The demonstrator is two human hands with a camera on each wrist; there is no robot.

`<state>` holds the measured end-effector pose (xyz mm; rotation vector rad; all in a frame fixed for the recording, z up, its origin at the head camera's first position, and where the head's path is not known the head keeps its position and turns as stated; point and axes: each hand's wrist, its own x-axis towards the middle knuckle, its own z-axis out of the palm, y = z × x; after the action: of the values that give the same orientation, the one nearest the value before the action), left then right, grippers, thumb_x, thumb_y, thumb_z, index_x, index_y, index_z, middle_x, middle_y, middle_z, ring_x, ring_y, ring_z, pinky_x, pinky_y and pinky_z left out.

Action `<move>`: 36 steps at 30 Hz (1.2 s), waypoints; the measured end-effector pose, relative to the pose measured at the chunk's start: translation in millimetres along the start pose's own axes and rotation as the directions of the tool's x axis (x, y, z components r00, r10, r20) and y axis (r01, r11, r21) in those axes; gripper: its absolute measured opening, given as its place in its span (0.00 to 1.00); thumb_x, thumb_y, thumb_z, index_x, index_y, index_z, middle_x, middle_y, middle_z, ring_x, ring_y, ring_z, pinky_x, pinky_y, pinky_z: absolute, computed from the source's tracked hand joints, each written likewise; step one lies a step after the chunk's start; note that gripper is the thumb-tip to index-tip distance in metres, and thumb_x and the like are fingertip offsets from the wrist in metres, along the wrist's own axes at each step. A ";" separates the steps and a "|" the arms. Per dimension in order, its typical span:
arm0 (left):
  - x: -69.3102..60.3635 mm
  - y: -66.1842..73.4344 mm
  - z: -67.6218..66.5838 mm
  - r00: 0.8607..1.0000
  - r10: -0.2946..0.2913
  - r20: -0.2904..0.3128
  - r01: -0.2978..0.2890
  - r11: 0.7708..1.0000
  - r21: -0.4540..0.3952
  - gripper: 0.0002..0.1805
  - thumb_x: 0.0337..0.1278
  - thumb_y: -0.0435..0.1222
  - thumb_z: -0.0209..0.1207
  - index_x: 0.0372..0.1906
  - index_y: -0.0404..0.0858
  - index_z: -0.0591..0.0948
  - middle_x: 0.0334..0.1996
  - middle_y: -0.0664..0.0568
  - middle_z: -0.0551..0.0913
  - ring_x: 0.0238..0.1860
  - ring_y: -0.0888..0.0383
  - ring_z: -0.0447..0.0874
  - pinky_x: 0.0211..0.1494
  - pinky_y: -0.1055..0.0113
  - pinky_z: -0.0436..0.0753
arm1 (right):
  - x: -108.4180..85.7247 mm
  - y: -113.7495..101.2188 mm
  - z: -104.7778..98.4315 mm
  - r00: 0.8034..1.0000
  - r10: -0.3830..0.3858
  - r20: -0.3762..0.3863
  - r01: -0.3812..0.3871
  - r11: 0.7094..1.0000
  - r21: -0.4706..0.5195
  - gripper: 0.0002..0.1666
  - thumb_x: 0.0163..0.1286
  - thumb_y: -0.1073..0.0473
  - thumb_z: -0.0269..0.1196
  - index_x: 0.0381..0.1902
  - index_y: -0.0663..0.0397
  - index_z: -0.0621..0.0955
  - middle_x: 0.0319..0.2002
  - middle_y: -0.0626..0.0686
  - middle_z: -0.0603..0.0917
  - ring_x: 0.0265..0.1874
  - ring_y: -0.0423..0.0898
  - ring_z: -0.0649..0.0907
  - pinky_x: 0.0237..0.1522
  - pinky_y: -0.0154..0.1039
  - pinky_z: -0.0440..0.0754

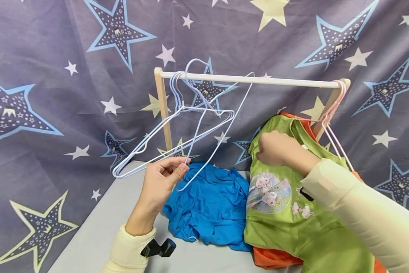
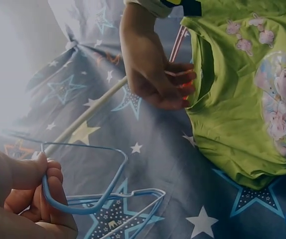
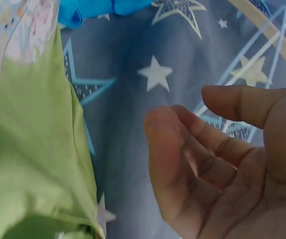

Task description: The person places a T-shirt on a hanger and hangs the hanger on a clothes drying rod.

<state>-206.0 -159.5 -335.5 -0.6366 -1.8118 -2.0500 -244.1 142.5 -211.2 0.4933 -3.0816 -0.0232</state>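
Observation:
My left hand (image 1: 158, 185) pinches the lower side of a light blue wire hanger (image 1: 225, 134) between thumb and fingers; the hanger tilts, its hook by the rail's left part. In the left wrist view, the left hand (image 2: 28, 199) grips the hanger's rounded corner (image 2: 73, 210). My right hand (image 1: 276, 148) is in front of a green garment (image 1: 327, 235) with a printed round picture. The right wrist view shows the right hand (image 3: 222, 164) with fingers loosely bent, thumb apart, nothing between them, beside the green garment (image 3: 28, 139).
Several blue and white hangers (image 1: 122, 176) hang at the left end of a white rail (image 1: 286, 82) with wooden posts. Pink hangers (image 1: 339, 142) are at its right end. Blue cloth (image 1: 211, 204) lies crumpled on the pale table (image 1: 95, 227); orange cloth (image 1: 276, 259) shows beneath the green garment.

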 end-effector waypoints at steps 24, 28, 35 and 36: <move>-11.6 30.6 -32.2 0.999 -0.042 0.012 0.026 0.802 0.597 0.04 0.62 0.28 0.68 0.40 0.35 0.90 0.23 0.51 0.84 0.20 0.58 0.71 0.22 0.68 0.70 | 74.0 -51.9 172.9 0.997 -0.037 0.069 0.020 0.973 0.230 0.22 0.69 0.54 0.67 0.17 0.53 0.75 0.26 0.56 0.82 0.31 0.54 0.84 0.39 0.52 0.83; -14.1 34.2 -30.9 0.999 0.002 -0.038 0.025 0.721 0.692 0.04 0.60 0.29 0.69 0.39 0.37 0.91 0.26 0.52 0.86 0.22 0.57 0.73 0.24 0.67 0.73 | 84.4 -72.1 202.8 0.998 -0.067 0.005 0.062 0.952 0.299 0.18 0.71 0.56 0.66 0.22 0.55 0.77 0.23 0.52 0.77 0.26 0.50 0.80 0.35 0.49 0.80; -12.7 34.1 -35.2 0.997 0.061 -0.050 0.001 0.620 0.784 0.05 0.61 0.29 0.68 0.40 0.37 0.92 0.26 0.53 0.84 0.24 0.57 0.73 0.26 0.65 0.72 | 92.6 -110.6 223.3 0.985 -0.148 -0.083 0.167 0.934 0.316 0.20 0.72 0.56 0.67 0.55 0.64 0.79 0.43 0.61 0.83 0.45 0.57 0.84 0.49 0.53 0.83; -12.5 34.4 -35.9 0.996 0.072 -0.046 -0.008 0.608 0.794 0.05 0.61 0.28 0.68 0.39 0.38 0.92 0.26 0.53 0.85 0.25 0.57 0.74 0.27 0.64 0.73 | 93.6 -114.5 226.2 0.984 -0.156 -0.083 0.174 0.940 0.294 0.24 0.72 0.55 0.67 0.59 0.64 0.78 0.49 0.62 0.83 0.50 0.58 0.84 0.53 0.54 0.82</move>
<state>-181.4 -200.2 -316.5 -0.3074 -2.3442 -0.9843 -302.5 7.1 -437.7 0.7478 -2.9869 0.4563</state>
